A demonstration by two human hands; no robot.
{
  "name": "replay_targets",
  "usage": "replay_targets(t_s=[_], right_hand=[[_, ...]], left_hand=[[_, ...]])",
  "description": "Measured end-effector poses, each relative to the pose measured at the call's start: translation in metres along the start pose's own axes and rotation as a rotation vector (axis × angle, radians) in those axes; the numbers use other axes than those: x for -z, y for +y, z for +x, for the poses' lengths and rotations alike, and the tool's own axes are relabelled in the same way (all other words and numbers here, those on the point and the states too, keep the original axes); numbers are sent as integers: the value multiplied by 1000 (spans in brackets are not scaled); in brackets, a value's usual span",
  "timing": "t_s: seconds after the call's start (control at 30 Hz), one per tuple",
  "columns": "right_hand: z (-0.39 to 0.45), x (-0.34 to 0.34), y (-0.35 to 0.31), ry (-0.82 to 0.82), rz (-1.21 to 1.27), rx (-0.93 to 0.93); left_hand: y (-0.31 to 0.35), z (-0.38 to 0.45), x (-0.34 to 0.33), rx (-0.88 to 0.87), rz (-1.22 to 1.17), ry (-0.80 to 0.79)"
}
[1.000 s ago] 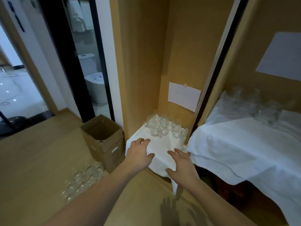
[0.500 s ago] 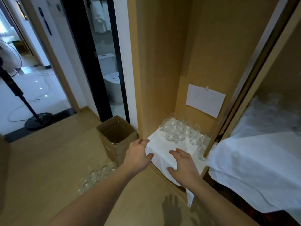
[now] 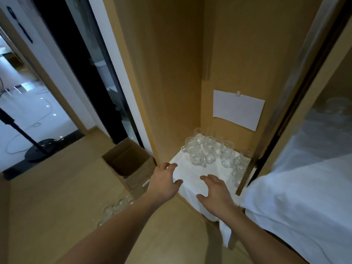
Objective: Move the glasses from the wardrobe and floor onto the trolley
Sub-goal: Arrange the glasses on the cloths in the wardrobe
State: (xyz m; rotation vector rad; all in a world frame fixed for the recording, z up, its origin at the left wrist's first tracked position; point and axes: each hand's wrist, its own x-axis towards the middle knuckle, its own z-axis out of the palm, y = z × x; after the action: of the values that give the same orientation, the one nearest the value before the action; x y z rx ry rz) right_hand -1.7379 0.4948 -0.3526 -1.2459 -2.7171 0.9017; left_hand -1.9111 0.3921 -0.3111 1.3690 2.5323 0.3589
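Several clear glasses (image 3: 208, 151) stand clustered at the back of the wardrobe's floor on a white cloth (image 3: 192, 175). My left hand (image 3: 165, 181) hovers at the cloth's front left edge, fingers spread and holding nothing. My right hand (image 3: 216, 193) is over the front of the cloth, fingers apart, also holding nothing. Both hands are short of the glasses. A second group of glasses (image 3: 116, 207) lies on the wooden floor at the left, partly hidden by my left forearm. The trolley (image 3: 297, 202), draped in white cloth, fills the right side.
An open cardboard box (image 3: 129, 164) stands on the floor just left of the wardrobe. A white paper sheet (image 3: 238, 109) hangs on the wardrobe's back wall. The wardrobe's sliding door frame (image 3: 266, 145) stands between wardrobe and trolley. A fan stand (image 3: 36, 149) is beyond the doorway at left.
The view has swung left and closer to the wardrobe, so less of the trolley shows. Both hands stay over the cloth's front edge, fingers slightly more spread.
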Motion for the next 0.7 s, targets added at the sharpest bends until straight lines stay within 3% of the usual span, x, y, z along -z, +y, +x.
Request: replay_targets(t_s=[0.7], right_hand=[[134,-5,-11,114,58,-315]], left_hand=[[-43,205,-21,-208,-74,-240]])
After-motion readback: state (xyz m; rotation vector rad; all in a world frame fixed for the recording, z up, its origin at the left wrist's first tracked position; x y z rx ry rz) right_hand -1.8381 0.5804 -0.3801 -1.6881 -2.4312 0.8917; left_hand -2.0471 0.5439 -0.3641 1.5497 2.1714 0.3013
